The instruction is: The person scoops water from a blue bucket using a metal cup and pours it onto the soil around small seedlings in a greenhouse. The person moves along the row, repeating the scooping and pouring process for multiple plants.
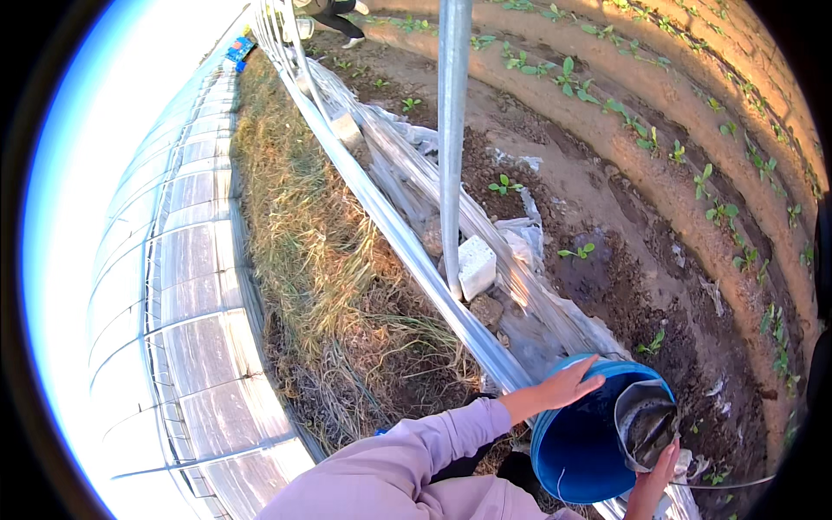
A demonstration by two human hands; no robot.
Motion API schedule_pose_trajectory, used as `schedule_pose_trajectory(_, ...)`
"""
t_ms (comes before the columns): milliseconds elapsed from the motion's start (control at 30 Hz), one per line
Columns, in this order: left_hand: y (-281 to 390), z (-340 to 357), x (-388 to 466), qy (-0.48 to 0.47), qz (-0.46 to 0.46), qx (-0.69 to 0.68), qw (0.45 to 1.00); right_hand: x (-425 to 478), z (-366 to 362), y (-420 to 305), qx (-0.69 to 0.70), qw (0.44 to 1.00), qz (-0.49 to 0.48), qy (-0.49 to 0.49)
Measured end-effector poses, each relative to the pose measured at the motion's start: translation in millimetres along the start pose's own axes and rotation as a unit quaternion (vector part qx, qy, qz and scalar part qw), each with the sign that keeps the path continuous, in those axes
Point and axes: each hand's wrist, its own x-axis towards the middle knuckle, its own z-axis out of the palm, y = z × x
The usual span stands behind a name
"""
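A blue plastic bucket (552,448) is tilted towards me beside the edge of the planted ground, its opening facing up. My left hand (571,383) lies across its upper left rim with the fingers extended over the opening; I see nothing in its grasp. Pinched at the edge by my right hand (656,471) is a grey, dirt-stained scoop or small container (643,416), at the bucket's right rim and partly over its mouth. Dark soil or residue marks the container's inside. Most of the bucket's inside is in shadow, so its contents are hard to tell.
A galvanized steel post (453,130) rises ahead, near a white block (476,266). Bunched plastic film (552,312) and a long metal rail (390,247) run diagonally. Seedlings (578,251) grow in soil at right. Dry grass and a film-covered greenhouse (201,279) lie left; another person (338,19) stands far off.
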Motion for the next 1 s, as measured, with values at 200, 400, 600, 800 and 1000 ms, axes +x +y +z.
schedule_pose_trajectory(200, -12, 44, -33, 0.178, -0.038, 0.155, 0.971, 1, 6, 103, -0.361, 0.929, 0.071, -0.041)
schedule_pose_trajectory(400, 9, 68, -41, 0.204, -0.006, 0.173, 0.964, 78, -8, 178, -0.593, 0.804, -0.052, 0.003)
schedule_pose_trajectory(600, 17, 92, -66, 0.227, 0.017, 0.203, 0.952, 60, 14, 205, -0.582, 0.81, -0.073, 0.009)
schedule_pose_trajectory(800, 39, 128, -76, 0.246, 0.035, 0.22, 0.943, 89, -12, 276, -0.311, 0.947, -0.065, -0.04)
schedule_pose_trajectory(1000, 38, 141, -74, 0.265, 0.032, 0.247, 0.931, 49, -52, 227, -0.022, 0.954, 0.294, -0.054)
